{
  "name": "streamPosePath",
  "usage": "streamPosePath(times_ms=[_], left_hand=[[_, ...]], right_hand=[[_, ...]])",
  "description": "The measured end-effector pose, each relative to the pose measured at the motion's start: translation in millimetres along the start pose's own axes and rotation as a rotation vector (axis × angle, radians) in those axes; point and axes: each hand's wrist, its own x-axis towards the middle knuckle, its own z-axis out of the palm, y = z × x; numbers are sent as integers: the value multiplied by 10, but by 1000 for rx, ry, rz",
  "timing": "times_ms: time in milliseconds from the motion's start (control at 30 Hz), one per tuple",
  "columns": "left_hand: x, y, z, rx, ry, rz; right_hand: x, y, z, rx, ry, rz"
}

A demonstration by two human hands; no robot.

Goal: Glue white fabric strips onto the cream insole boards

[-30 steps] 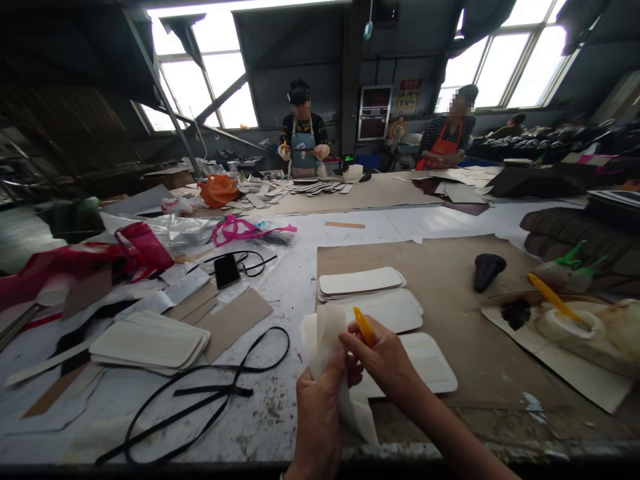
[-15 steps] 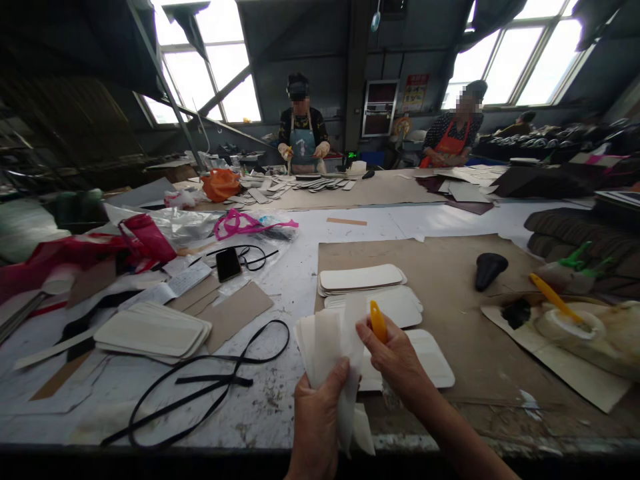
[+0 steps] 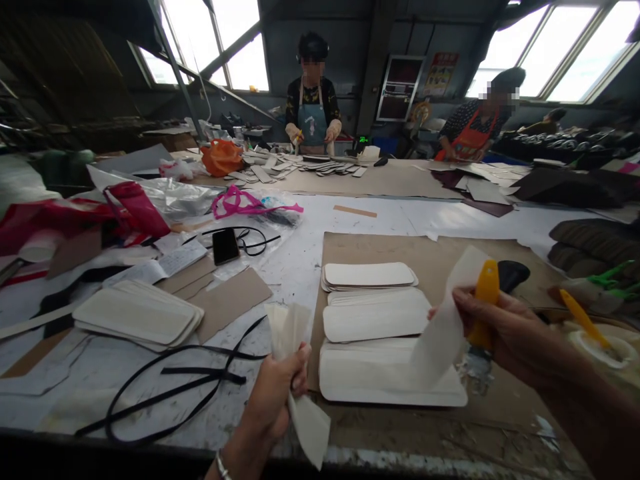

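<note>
My left hand (image 3: 273,400) is closed around a bunch of thin white sheets (image 3: 293,363) above the table's near edge. My right hand (image 3: 505,330) has swung out to the right and grips a yellow-handled brush (image 3: 483,307) together with a single white sheet (image 3: 447,327). Under that sheet, flat white rounded pieces (image 3: 375,320) lie in a row on a brown cardboard mat (image 3: 450,257), with a small stack (image 3: 369,275) at the far end.
Black straps (image 3: 185,380) loop on the table at left, by another stack of white pieces (image 3: 137,313) and a phone (image 3: 225,246). A glue pot with a yellow brush (image 3: 595,337) stands at right. Two people work at the far side.
My right hand pulled one sheet off the bunch and carried it right, away from my left hand. The view has shifted closer and lower over the table.
</note>
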Motion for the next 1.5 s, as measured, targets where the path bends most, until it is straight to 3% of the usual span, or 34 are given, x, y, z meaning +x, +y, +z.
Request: streamPosePath(times_ms=[100,167,367,500,767,1067,1200,1500], left_hand=[[265,74,28,35,11,-23],[405,66,76,56,-8,-56],[664,-6,155,156,-83,-158],[749,-16,151,163,-83,-194],[754,12,182,114,-53,-228],[782,25,221,92,-54,-237],[763,63,276,141,-40,-218],[1011,-220,247,366,51,-73]], right_hand=[[161,-120,-58,-76,-103,59],[278,-113,37,-261,-222,76],[696,229,648,-844,-692,-32],[945,411,917,-1106,-849,-43],[1153,496,1076,-1288,-872,-33],[1143,469,1079,-1241,-855,26],[1137,482,1070,-1230,-846,-14],[1110,548,1041,-1219,-740,-120]])
